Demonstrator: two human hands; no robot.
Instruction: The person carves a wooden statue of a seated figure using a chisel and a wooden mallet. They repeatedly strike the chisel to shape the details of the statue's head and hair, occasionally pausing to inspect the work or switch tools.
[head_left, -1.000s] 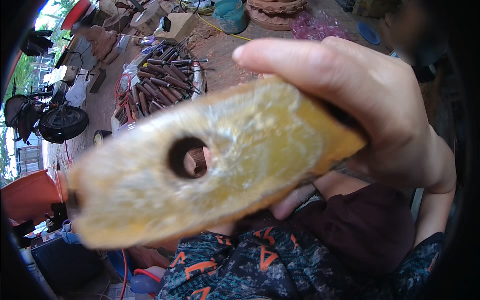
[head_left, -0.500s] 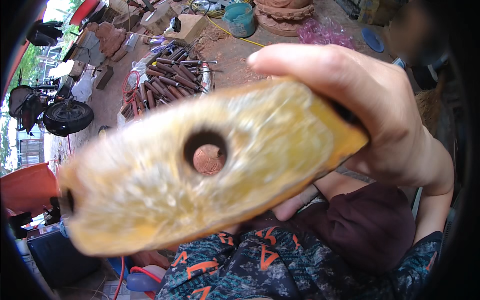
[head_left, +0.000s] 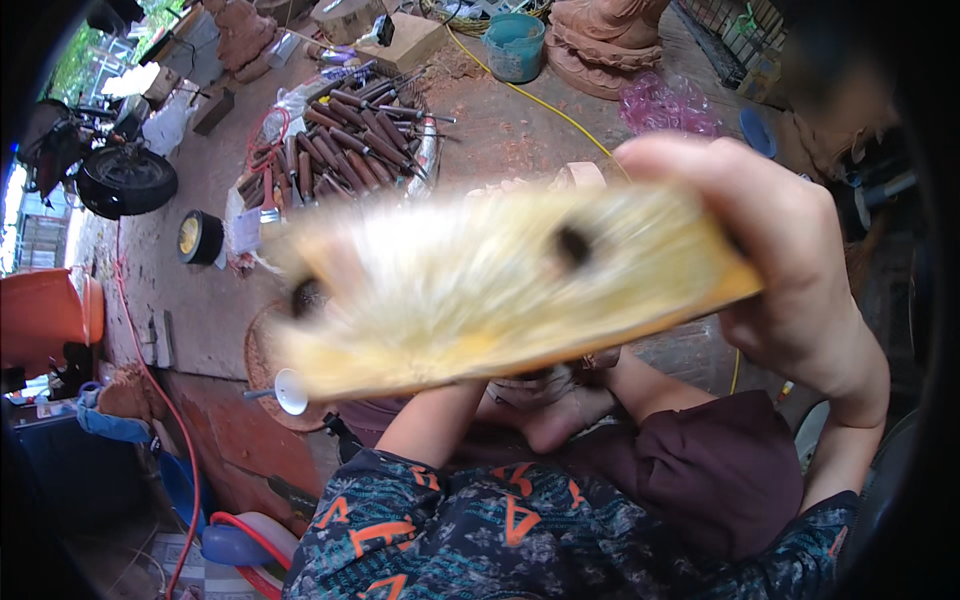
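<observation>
A worn yellow block (head_left: 430, 300) with dark round holes fills the middle of the view, blurred by motion and held up close. My right hand (head_left: 790, 230) is closed round its right end, the thumb along the top edge and the other fingers mostly hidden behind. My left forearm (head_left: 435, 425) reaches up from the dark patterned sleeve and passes behind the block, which hides the left hand. Just above the block's top edge, part of a pale reddish carved piece (head_left: 582, 177) shows. A bare foot (head_left: 555, 425) rests below the block.
Many brown-handled carving chisels (head_left: 350, 140) lie piled on the floor, with a brush (head_left: 268, 205) beside them. Behind stand a teal bucket (head_left: 514, 50) and a reddish carved figure (head_left: 605, 50). A black-rimmed roll (head_left: 200, 237), red hose (head_left: 150, 365) and parked motorbike (head_left: 125, 180) are leftward.
The block has tilted so its hole no longer faces me squarely, and its left end sits higher in view. My left forearm now shows below it. The view has shifted, revealing more floor leftward.
</observation>
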